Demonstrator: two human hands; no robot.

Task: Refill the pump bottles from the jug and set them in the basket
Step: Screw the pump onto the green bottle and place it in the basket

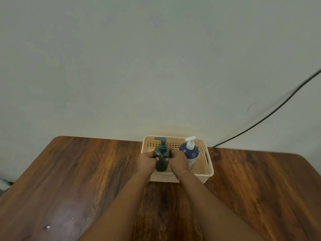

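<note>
The dark green pump bottle (162,158) is gripped by left hand (146,161) and right hand (178,160) fingers inside the beige basket (207,173), beside a blue pump bottle (189,152), on the bench (69,171).

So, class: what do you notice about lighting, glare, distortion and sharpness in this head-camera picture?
Head view: soft, dim, even light with no hard shadows; a pale glare patch on the table at lower left; wide-angle bending curves the table's far edge and the cable; the whole frame is slightly soft, though both hands and the green bottle read clearly.

The desk (78,171) is glossy wood-grain; the basket (209,173) is perforated matt plastic. Both pump bottles (162,159) look smooth plastic.
</note>
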